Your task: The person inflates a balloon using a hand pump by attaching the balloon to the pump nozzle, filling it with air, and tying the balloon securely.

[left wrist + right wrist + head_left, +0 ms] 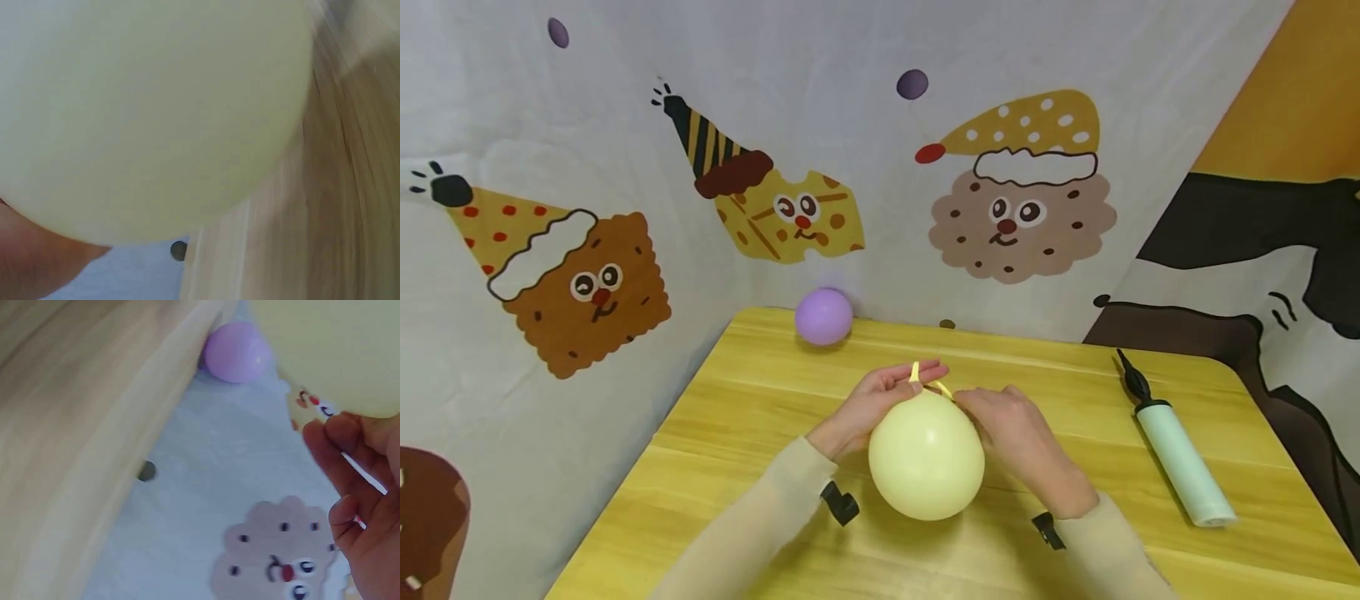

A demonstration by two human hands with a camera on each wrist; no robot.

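Observation:
A blown-up pale yellow balloon (927, 458) hangs between my hands with its neck end upward. My left hand (868, 408) pinches the neck under the thumb, its other fingers stretched out behind. One yellow tip stands up from that thumb. A second short yellow strip (944, 389) runs across to my right hand (1018, 433), whose thumb and fingertips pinch its end. In the left wrist view the balloon (150, 112) hides most of the hand. The right wrist view has the curled right fingers (359, 440) right at the balloon's edge, the strip hidden.
A small purple balloon (823, 317) rests at the back left of the wooden table (737, 417). On the right lies a mint-green hand pump (1183, 462) with a black nozzle. Behind the table hangs a cloth (865, 125) printed with cartoon biscuits and cheese.

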